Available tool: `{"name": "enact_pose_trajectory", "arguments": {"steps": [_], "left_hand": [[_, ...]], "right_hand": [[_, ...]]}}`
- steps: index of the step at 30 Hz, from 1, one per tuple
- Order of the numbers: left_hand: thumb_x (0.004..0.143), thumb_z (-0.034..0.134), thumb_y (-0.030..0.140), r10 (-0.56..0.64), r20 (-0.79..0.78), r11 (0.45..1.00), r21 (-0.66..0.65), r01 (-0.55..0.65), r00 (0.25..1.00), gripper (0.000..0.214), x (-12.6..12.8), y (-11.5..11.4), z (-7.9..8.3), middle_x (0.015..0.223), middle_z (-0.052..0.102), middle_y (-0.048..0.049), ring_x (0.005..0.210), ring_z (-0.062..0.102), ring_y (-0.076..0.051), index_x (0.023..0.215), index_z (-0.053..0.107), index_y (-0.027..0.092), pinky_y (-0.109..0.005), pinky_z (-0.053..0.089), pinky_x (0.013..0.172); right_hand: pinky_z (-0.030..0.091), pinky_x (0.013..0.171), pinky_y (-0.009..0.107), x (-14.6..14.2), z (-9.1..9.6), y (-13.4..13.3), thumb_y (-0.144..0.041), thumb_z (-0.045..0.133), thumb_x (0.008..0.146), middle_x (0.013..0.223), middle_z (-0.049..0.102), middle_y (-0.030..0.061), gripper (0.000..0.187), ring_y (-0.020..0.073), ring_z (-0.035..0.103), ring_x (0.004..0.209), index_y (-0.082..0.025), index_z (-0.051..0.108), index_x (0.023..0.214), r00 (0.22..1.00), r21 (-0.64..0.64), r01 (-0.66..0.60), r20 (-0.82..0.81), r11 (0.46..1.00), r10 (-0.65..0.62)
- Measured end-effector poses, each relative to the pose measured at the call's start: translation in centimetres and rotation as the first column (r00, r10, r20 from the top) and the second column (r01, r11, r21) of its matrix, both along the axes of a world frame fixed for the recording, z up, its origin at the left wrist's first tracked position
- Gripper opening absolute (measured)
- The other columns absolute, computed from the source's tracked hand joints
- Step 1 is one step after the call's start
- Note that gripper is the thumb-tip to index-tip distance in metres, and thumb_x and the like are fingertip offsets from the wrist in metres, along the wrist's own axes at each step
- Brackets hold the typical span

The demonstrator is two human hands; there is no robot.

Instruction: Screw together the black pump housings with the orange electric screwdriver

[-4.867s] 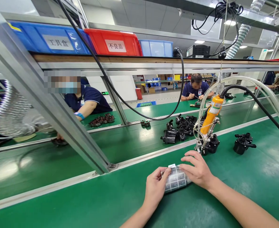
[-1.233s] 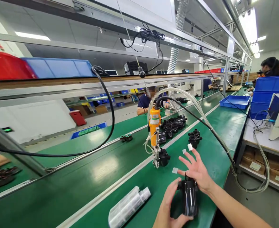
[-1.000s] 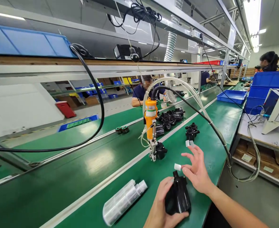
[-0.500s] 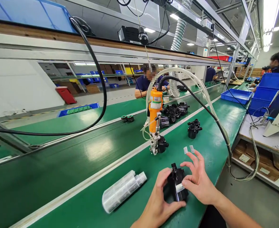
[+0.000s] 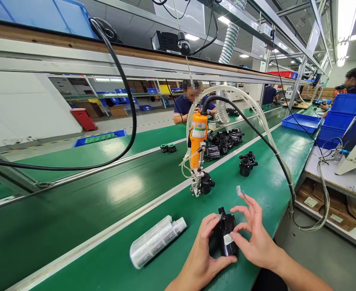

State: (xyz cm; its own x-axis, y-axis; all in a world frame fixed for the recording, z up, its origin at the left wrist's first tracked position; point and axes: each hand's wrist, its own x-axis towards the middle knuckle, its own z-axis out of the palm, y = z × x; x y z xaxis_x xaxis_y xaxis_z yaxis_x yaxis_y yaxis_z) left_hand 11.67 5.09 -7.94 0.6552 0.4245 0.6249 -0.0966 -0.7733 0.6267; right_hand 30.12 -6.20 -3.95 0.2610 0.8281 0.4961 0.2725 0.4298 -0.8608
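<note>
My left hand (image 5: 200,254) is wrapped around a small black pump body (image 5: 224,236) held just above the green bench (image 5: 120,266). My right hand (image 5: 255,238) presses a white label (image 5: 228,239) onto the pump's side with thumb and forefinger, while its other fingers spread apart. Another small white label (image 5: 239,190) sticks to one raised fingertip. To the left on the bench lies a roll of labels (image 5: 156,241).
An orange electric screwdriver (image 5: 197,145) hangs over a black pump (image 5: 206,184) in a fixture. More black pumps (image 5: 247,163) and a pile of parts (image 5: 224,141) lie beyond. Hoses and a black cable (image 5: 274,153) arc right. Blue bins (image 5: 344,111) and seated workers are further off.
My right hand has pressed the label further onto the pump. One of the two labels on its fingertips is out of sight. The view has shifted slightly.
</note>
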Motion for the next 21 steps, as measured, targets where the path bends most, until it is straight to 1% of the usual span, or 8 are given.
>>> {"name": "enact_pose_trajectory", "arguments": {"steps": [4, 6, 9, 12, 13, 15, 17, 21], "left_hand": [[0.084, 0.089, 0.049, -0.010, 0.009, 1.000, -0.028, 0.011, 1.000, 0.102, 0.1, 0.0, 0.3, 0.151, 0.046, -0.0205, 0.144, 0.053, -0.043, 0.163, 0.027, 0.036, -0.065, 0.058, 0.107], [0.086, 0.087, 0.050, -0.043, 0.021, 0.999, -0.017, 0.044, 0.999, 0.098, 0.3, -0.1, 0.5, 0.150, 0.046, -0.0207, 0.143, 0.053, -0.042, 0.163, 0.028, 0.035, -0.064, 0.059, 0.107], [0.090, 0.083, 0.046, -0.117, 0.027, 0.991, 0.073, 0.115, 0.993, 0.092, 0.9, -0.5, 0.9, 0.151, 0.047, -0.0202, 0.143, 0.055, -0.040, 0.163, 0.028, 0.035, -0.064, 0.056, 0.112], [0.091, 0.085, 0.040, -0.018, 0.009, 0.990, 0.143, 0.016, 1.000, 0.098, 1.1, -1.0, 0.9, 0.161, 0.037, -0.0236, 0.152, 0.046, -0.044, 0.166, 0.022, 0.035, -0.069, 0.051, 0.115], [0.090, 0.086, 0.039, 0.047, -0.008, 0.988, 0.150, -0.046, 0.999, 0.102, 1.1, -1.0, 0.9, 0.165, 0.032, -0.0252, 0.154, 0.042, -0.047, 0.167, 0.020, 0.034, -0.072, 0.049, 0.115], [0.090, 0.086, 0.037, 0.149, -0.063, 0.980, 0.146, -0.138, 0.987, 0.104, 0.9, -0.9, 0.7, 0.168, 0.027, -0.0273, 0.155, 0.039, -0.050, 0.169, 0.016, 0.033, -0.074, 0.049, 0.113], [0.093, 0.083, 0.034, 0.180, -0.112, 0.977, 0.132, -0.165, 0.977, 0.102, 0.6, -0.4, 0.5, 0.167, 0.029, -0.0274, 0.153, 0.043, -0.050, 0.169, 0.015, 0.033, -0.075, 0.051, 0.111], [0.097, 0.077, 0.029, 0.171, -0.143, 0.983, 0.089, -0.159, 0.975, 0.096, 0.0, 0.5, 0.0, 0.168, 0.029, -0.0255, 0.154, 0.042, -0.050, 0.169, 0.014, 0.038, -0.075, 0.050, 0.112]], "right_hand": [[0.067, 0.089, 0.044, 0.7, -0.4, -0.1, -0.008, 0.065, 0.094, 0.174, 0.012, 0.0102, 0.089, 0.0302, 0.050, 0.143, -0.047, 0.018, 0.159, 0.966, 0.060, 0.122, 0.223, 0.991, -0.132], [0.067, 0.089, 0.045, 0.8, -0.7, 0.1, -0.012, 0.076, 0.085, 0.173, 0.012, 0.0141, 0.105, 0.0313, 0.049, 0.143, -0.044, 0.010, 0.161, 0.979, -0.110, 0.159, 0.144, 0.981, -0.143], [0.065, 0.092, 0.044, 0.7, -0.6, 1.3, -0.011, 0.085, 0.070, 0.167, 0.021, 0.0207, 0.127, 0.0313, 0.053, 0.140, -0.035, 0.000, 0.162, 0.997, -0.345, 0.038, 0.076, 0.938, -0.013], [0.056, 0.109, 0.050, 1.7, 0.7, 4.7, -0.002, 0.080, 0.067, 0.168, 0.021, 0.0243, 0.129, 0.0345, 0.050, 0.145, -0.029, 0.001, 0.166, 0.957, -0.362, 0.091, 0.291, 0.928, 0.020], [0.051, 0.115, 0.053, 2.3, 1.3, 6.3, 0.001, 0.079, 0.065, 0.171, 0.013, 0.0246, 0.128, 0.0383, 0.043, 0.151, -0.026, 0.009, 0.168, 0.915, -0.333, 0.175, 0.403, 0.927, -0.027], [0.041, 0.121, 0.065, 4.0, 2.8, 10.4, 0.011, 0.078, 0.058, 0.175, 0.001, 0.0252, 0.126, 0.0495, 0.024, 0.159, -0.023, 0.025, 0.166, 0.898, -0.311, 0.238, 0.431, 0.920, -0.087], [0.039, 0.120, 0.070, 5.6, 4.3, 14.6, 0.009, 0.085, 0.060, 0.174, 0.012, 0.0256, 0.115, 0.0522, 0.030, 0.155, -0.019, 0.038, 0.162, 0.901, -0.279, 0.245, 0.420, 0.928, -0.111], [0.044, 0.119, 0.062, 7.5, 6.5, 20.5, -0.029, 0.071, 0.103, 0.165, 0.040, 0.0135, 0.049, 0.0371, 0.047, 0.147, -0.020, 0.057, 0.149, 0.926, -0.097, 0.225, 0.332, 0.970, -0.181]]}}
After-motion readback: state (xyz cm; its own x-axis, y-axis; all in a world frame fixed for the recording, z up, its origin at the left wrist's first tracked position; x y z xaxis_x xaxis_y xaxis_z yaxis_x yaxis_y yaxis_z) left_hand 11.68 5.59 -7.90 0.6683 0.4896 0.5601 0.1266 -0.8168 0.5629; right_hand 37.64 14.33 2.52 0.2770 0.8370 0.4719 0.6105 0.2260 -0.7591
